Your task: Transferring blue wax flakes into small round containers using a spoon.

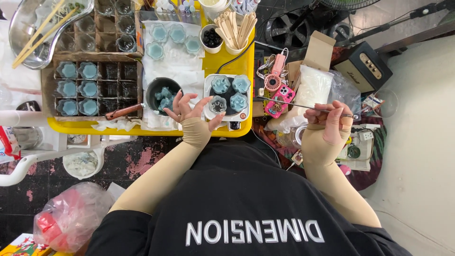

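Yellow tabletop (222,59) fills the upper view, crowded with blue-filled flower-shaped cups. The left hand (192,111) has its fingers pinched round a small clear cup (217,104), held just at the near edge of a white hotplate (207,83) that carries three filled cups. The right hand (332,121) is closed on a thin metal rod (303,105); its long axis runs nearly level, the free tip pointing left toward the cup, with a gap between them. So the cup lies to the left of the rod tip, and the left hand is the nearer one. A dark pot (161,92) of blue lumps sits just left of the left hand. Between the hands lie a pink mini fan (274,78) and a clear bag (310,87) of white flakes beside an open brown carton (320,50). A cardboard divider tray (90,71) holds more cups at left.
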